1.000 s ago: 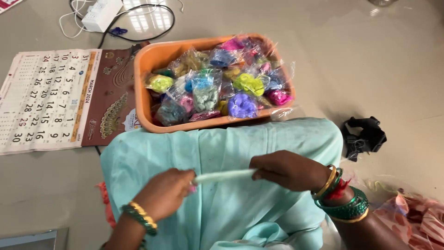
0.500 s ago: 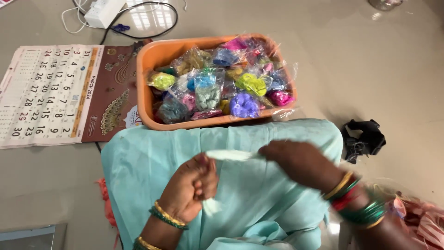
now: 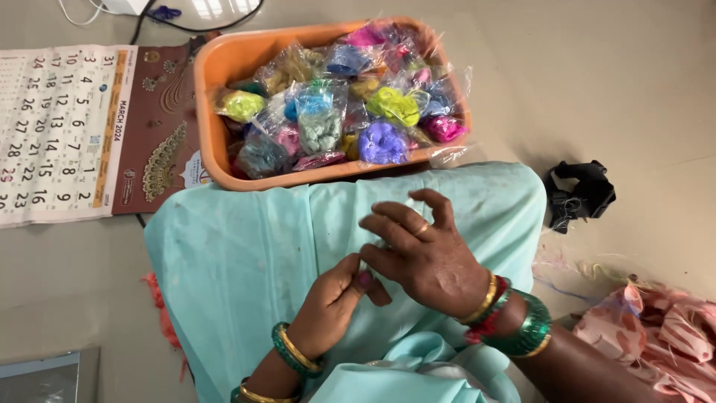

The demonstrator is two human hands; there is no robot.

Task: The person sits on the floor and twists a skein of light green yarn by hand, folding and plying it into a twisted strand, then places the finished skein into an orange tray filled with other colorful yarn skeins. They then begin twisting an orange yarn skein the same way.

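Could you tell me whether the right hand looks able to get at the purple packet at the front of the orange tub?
Probably yes: the right hand lies over the lap just behind the tub, and nothing covers the purple packet.

the right hand (image 3: 429, 257) lay over the fingertips of the left hand (image 3: 335, 302), so whatever was pinched between them was hidden, and it could not be told whether anything was held at all. the bottom edge cut off both forearms. the calendar (image 3: 67, 134) ran off the left edge, its outer columns lost. the orange tub (image 3: 212, 97) hid its floor under heaped clear packets (image 3: 321, 123), whose contents were too small to tell beyond colour. the cable (image 3: 198, 19) left at the top edge. the pink cloth (image 3: 656, 336) was cut off at the lower right corner.
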